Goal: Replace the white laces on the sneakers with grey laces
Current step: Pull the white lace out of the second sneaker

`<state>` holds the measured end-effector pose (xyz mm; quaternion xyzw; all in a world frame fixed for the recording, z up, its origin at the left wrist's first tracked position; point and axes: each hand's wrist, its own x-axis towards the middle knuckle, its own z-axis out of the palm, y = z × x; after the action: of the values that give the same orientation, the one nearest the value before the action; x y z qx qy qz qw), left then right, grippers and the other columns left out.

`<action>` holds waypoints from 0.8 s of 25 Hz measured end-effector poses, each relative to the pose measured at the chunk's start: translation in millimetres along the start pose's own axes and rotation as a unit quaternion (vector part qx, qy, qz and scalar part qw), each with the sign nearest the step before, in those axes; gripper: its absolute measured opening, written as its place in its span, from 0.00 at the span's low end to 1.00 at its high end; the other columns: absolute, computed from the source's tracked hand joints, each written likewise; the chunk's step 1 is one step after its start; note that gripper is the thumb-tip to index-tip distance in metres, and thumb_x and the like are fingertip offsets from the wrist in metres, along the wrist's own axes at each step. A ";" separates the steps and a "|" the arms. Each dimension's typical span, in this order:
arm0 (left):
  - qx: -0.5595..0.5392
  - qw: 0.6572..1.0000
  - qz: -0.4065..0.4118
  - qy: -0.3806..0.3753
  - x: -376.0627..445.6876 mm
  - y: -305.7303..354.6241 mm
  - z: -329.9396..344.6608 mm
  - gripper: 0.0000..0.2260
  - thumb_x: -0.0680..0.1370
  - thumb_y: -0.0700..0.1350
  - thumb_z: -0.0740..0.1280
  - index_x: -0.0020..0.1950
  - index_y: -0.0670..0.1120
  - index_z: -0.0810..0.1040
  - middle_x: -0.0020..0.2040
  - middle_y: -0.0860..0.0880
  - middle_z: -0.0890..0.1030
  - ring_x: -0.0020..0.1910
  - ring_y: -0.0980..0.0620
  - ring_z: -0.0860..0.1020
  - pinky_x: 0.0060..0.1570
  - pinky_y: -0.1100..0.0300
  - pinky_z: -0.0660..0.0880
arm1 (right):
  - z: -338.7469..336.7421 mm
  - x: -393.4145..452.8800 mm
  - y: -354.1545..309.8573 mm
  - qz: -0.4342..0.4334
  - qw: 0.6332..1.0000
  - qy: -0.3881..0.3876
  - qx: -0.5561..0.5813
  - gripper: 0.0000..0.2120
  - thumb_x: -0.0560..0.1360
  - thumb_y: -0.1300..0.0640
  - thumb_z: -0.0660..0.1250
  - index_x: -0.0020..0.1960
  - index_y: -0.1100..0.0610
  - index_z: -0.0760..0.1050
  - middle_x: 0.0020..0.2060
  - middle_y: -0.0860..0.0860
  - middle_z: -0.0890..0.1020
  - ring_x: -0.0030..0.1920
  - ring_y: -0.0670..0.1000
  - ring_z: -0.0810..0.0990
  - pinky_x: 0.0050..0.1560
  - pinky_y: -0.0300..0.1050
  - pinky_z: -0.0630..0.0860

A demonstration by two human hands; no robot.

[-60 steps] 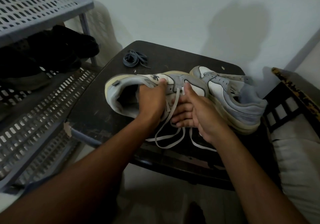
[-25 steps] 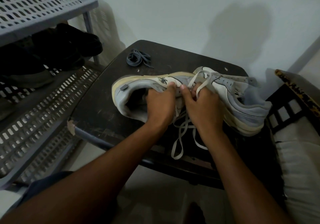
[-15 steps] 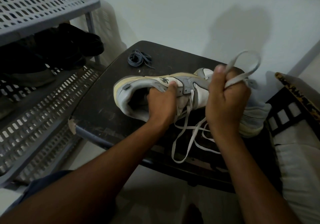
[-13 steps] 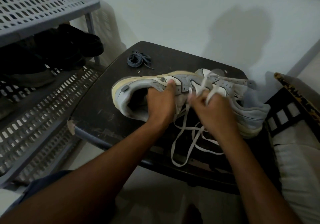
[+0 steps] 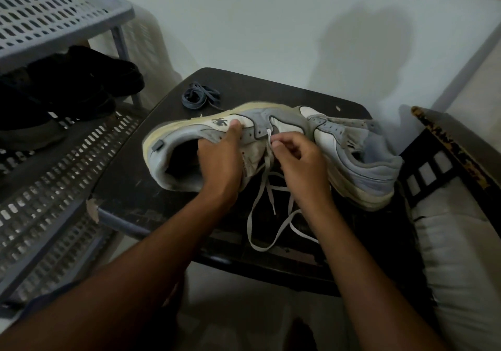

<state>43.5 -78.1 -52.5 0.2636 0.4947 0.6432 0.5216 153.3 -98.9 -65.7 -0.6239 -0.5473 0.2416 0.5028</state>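
Gripping the yellowed grey-white sneaker [image 5: 189,144], left hand [image 5: 219,161]; right hand [image 5: 298,158] pinching its white lace [image 5: 268,144].

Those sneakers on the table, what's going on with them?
A person is unlacing the near sneaker. The left hand grips its collar while the right hand pinches the white lace at an eyelet. Loose lace trails over the table. The grey laces lie bundled behind, untouched.
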 end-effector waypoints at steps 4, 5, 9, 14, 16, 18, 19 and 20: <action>0.024 1.000 0.009 -0.008 1.8 -3.6 -1.6 0.02 0.79 0.45 0.68 0.50 0.50 0.77 0.52 0.50 0.83 0.52 0.52 0.82 0.60 0.49 0.77 | 3.8 -0.2 -0.1 0.019 0.999 -0.007 -0.034 0.06 0.77 0.50 0.65 0.48 0.50 0.79 0.41 0.45 0.81 0.42 0.38 0.78 0.39 0.30 0.73; 0.035 0.999 0.016 -0.007 1.0 -3.8 -1.5 0.03 0.79 0.45 0.68 0.47 0.52 0.76 0.50 0.52 0.83 0.51 0.53 0.82 0.59 0.50 0.77 | 4.3 0.5 2.8 0.041 0.998 -0.026 -0.039 0.10 0.78 0.46 0.63 0.47 0.51 0.79 0.41 0.47 0.82 0.43 0.42 0.79 0.42 0.35 0.75; 0.032 0.998 0.016 0.042 7.0 2.9 -2.4 0.08 0.78 0.43 0.68 0.41 0.53 0.72 0.46 0.55 0.80 0.52 0.51 0.81 0.61 0.49 0.77 | 1.4 5.6 1.8 0.145 0.973 -0.101 0.147 0.24 0.80 0.39 0.54 0.35 0.52 0.74 0.34 0.49 0.79 0.40 0.49 0.78 0.49 0.50 0.75; 0.017 0.995 0.018 0.094 25.3 18.5 -4.9 0.11 0.78 0.42 0.68 0.39 0.54 0.70 0.41 0.57 0.77 0.45 0.55 0.79 0.57 0.52 0.78 | -10.0 1.6 -9.2 0.105 0.937 -0.075 0.324 0.21 0.80 0.44 0.51 0.35 0.55 0.69 0.32 0.49 0.75 0.38 0.47 0.76 0.47 0.46 0.73; 0.020 0.993 0.026 0.110 31.1 25.2 -6.7 0.12 0.78 0.42 0.68 0.39 0.54 0.69 0.40 0.58 0.75 0.42 0.58 0.78 0.52 0.58 0.76 | -35.4 2.9 -7.0 0.085 0.918 -0.040 0.384 0.21 0.77 0.42 0.53 0.34 0.57 0.70 0.32 0.51 0.75 0.37 0.49 0.76 0.48 0.47 0.75; 0.025 0.992 0.029 0.117 36.9 30.5 -10.0 0.13 0.79 0.42 0.67 0.39 0.54 0.67 0.40 0.58 0.74 0.39 0.62 0.75 0.49 0.61 0.73 | -63.4 2.9 -2.0 0.068 0.893 0.001 0.445 0.22 0.74 0.42 0.56 0.29 0.55 0.70 0.29 0.52 0.73 0.35 0.51 0.75 0.47 0.46 0.77; 0.025 0.993 0.030 0.115 39.5 31.4 -12.1 0.13 0.79 0.42 0.67 0.39 0.54 0.68 0.40 0.58 0.74 0.39 0.62 0.74 0.50 0.60 0.73 | -72.6 1.5 1.5 0.074 0.884 0.025 0.460 0.22 0.74 0.42 0.58 0.28 0.54 0.70 0.27 0.51 0.71 0.33 0.51 0.73 0.43 0.44 0.77; 0.027 0.993 0.027 0.111 41.8 30.1 -14.2 0.12 0.78 0.43 0.67 0.39 0.54 0.69 0.40 0.58 0.75 0.41 0.60 0.76 0.52 0.59 0.75 | -77.3 -0.4 6.6 0.094 0.887 0.049 0.448 0.22 0.76 0.42 0.58 0.27 0.53 0.69 0.26 0.51 0.69 0.32 0.51 0.72 0.39 0.42 0.76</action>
<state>5.7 -43.3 -37.8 0.2182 0.5592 0.6689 0.4385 221.9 -126.6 -42.5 -0.3917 -0.2940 0.4769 0.7299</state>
